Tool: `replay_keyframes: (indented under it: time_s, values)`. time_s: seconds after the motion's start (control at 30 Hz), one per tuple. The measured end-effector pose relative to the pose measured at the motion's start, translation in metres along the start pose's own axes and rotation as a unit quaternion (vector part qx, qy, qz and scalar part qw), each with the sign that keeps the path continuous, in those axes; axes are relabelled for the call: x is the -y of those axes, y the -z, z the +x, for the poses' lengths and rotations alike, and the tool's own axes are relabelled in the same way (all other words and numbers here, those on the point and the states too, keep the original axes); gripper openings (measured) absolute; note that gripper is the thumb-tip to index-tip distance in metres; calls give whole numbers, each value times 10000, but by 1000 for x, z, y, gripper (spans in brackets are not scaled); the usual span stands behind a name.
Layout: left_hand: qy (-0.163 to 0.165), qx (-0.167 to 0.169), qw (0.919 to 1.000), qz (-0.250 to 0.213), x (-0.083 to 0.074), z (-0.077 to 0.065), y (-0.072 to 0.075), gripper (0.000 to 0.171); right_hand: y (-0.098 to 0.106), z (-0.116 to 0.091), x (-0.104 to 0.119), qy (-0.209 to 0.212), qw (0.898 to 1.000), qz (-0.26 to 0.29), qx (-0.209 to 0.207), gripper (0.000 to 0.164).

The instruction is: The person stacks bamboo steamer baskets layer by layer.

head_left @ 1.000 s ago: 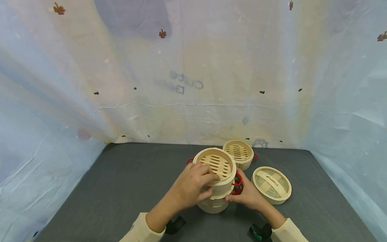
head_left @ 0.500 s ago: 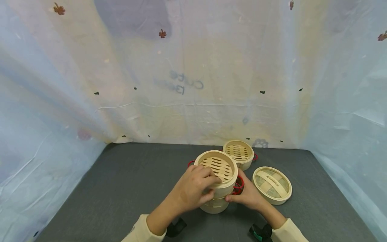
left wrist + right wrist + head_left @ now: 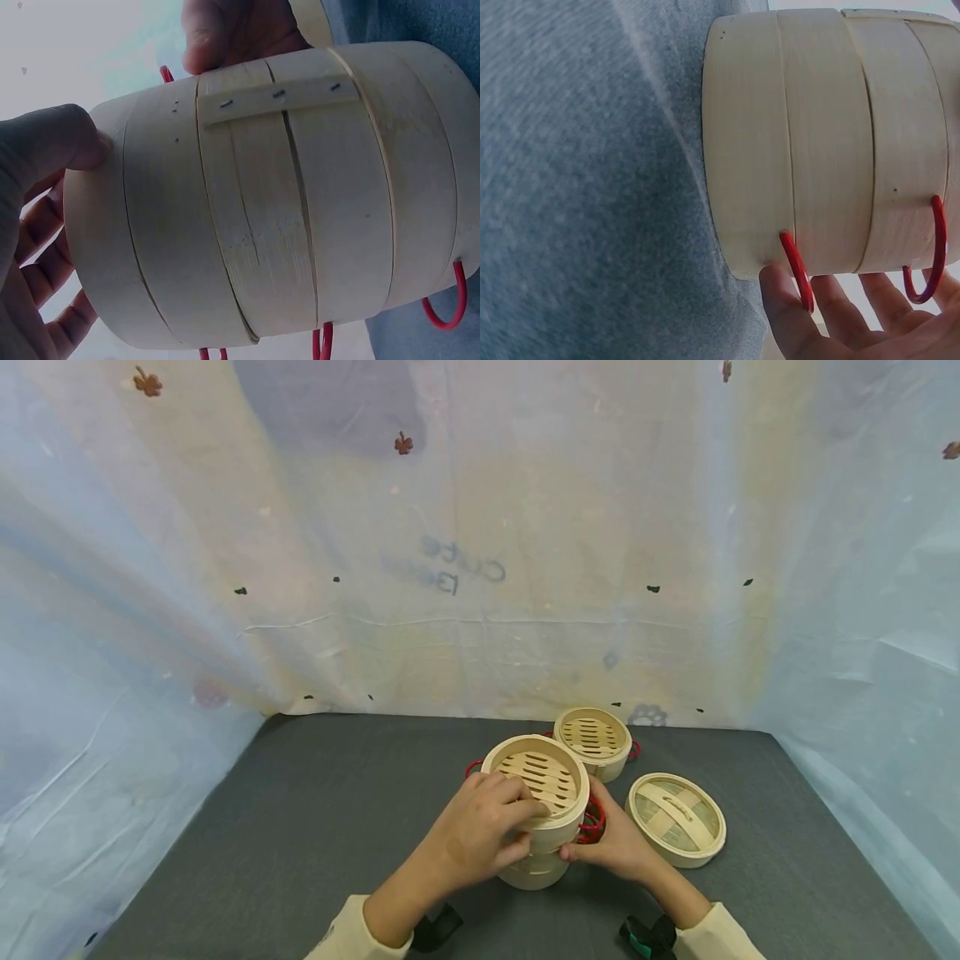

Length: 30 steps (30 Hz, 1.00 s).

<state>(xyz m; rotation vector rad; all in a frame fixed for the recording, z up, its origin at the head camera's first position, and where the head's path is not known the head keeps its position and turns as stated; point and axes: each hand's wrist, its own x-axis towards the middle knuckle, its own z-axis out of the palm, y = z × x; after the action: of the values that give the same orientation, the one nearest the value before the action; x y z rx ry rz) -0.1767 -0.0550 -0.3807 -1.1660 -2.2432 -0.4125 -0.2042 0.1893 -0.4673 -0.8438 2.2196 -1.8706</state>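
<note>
A stack of round bamboo steamer baskets stands near the middle of the table in the head view. My left hand [image 3: 480, 831] holds the upper basket [image 3: 558, 837] by its near rim, fingers over the rim inside and thumb outside. The lower basket [image 3: 534, 875] sits directly beneath, and my right hand [image 3: 611, 843] grips its right side, thumb toward the front and fingers behind. Red loop handles [image 3: 939, 251] stick out from the stack's sides. In the left wrist view, a stapled bamboo strip [image 3: 277, 97] crosses the side wall. A slatted floor shows inside the upper basket.
Behind the stack is another slatted steamer basket [image 3: 600, 768] with red handles. A woven bamboo lid [image 3: 675, 818] with a small handle lies to the right. The dark grey tabletop [image 3: 360, 802] ends at a pale hanging sheet [image 3: 480, 660].
The upper basket has shifted slightly right and down, now lining up more closely with the lower one. My left hand moved with it; the right hand stayed nearly still.
</note>
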Motion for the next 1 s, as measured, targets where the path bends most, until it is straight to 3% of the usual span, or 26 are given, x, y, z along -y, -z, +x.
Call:
replay_keyframes:
  time_s: [0.27, 0.6, 0.73, 0.83, 1.0]
  values:
    - [83, 29, 10000, -28, -1, -1, -2, 31, 1, -1, -1, -53, 9999, 119, 45, 98]
    - [117, 40, 9998, -179, 0, -1, -3, 33, 2, -1, -2, 112, 9995, -281, -48, 99]
    - [183, -105, 9995, -239, 2, -3, -5, 36, 3, -1, -2, 102, 9993, -357, -76, 100]
    - [395, -339, 9982, -299, 5, -7, -6, 42, 3, -1, -1, 50, 9985, -528, -143, 100]
    - [1168, -597, 9893, -641, 12, -17, -5, 61, 5, -3, 4, 71, 9938, -1086, -248, 100]
